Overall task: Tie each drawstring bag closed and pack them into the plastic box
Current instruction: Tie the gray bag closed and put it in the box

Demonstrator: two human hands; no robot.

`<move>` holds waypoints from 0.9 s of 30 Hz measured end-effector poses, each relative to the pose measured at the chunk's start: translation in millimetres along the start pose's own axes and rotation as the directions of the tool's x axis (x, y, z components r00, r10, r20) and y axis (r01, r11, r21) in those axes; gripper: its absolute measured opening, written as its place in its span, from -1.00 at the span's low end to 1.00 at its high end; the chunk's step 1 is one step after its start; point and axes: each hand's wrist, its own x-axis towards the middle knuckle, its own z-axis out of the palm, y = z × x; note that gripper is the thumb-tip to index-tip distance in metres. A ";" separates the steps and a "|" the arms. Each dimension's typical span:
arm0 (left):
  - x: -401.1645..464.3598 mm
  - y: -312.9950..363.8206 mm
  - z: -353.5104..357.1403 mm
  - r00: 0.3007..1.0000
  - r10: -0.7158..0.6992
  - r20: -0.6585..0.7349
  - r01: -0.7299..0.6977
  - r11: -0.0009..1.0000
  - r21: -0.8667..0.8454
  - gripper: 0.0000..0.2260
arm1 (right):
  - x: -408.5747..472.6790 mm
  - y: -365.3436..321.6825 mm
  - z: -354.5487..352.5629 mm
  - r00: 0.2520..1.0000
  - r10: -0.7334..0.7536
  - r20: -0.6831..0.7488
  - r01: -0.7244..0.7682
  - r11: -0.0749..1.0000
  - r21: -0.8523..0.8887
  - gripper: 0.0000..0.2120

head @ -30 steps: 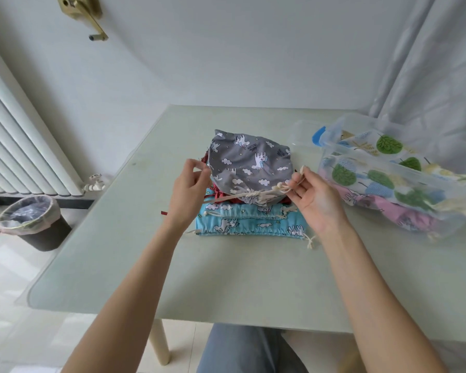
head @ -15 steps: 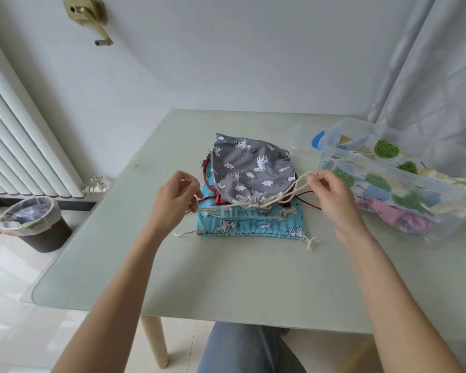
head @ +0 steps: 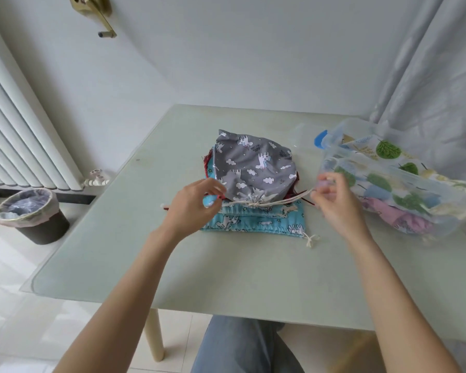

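Grey unicorn-print bag (head: pixel 253 168) lies on top of the blue bags (head: pixel 256 222) mid-surface, its mouth gathered toward me so I can draw the cream cord (head: pixel 293 200) tight. My left hand (head: pixel 194 205) pinches the cord's left end beside the gathered neck; my right hand (head: pixel 334 200), blurred, grips the other end, pulled out toward the plastic box (head: pixel 334 135), where tied bags already sit. Both forearms reach forward, wrists spread apart.
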 end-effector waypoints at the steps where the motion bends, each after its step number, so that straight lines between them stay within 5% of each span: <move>1: -1.1 1.5 6.2 1.000 0.008 0.026 -0.008 1.000 -0.015 -0.87 | -6.1 8.6 -0.4 1.000 -0.009 0.026 0.013 0.989 -0.147 -0.76; 3: -2.8 3.0 18.2 0.999 -0.014 0.041 0.013 1.000 0.014 -0.85 | -17.3 15.5 2.9 0.996 -0.049 0.077 0.068 0.961 -0.269 -0.82; 9: -4.1 10.1 35.9 0.998 -0.065 0.007 0.064 0.997 0.047 -0.72 | -24.6 4.8 39.4 0.934 -0.270 0.232 0.324 0.916 -0.238 -0.76; 13: -4.3 12.7 35.5 0.999 -0.053 0.003 0.053 0.998 -0.042 -0.85 | -23.9 3.1 60.2 0.912 -0.318 0.260 0.389 0.872 -0.297 -0.82; 19: -6.6 7.4 11.0 0.974 -0.163 0.155 0.218 0.860 -0.461 -0.93 | -31.7 -1.5 32.5 0.945 -0.194 0.264 0.127 0.959 0.252 -0.89; 24: -8.8 0.8 -3.6 0.962 -0.184 0.203 0.260 0.848 -0.463 -0.87 | -29.1 5.0 15.6 0.983 -0.130 0.128 0.087 0.951 0.298 -0.84; 27: -10.3 -9.2 -5.2 0.964 -0.226 0.141 0.257 0.928 -0.271 -0.88 | -33.7 -0.5 12.0 0.988 -0.127 0.090 0.085 0.923 0.375 -0.85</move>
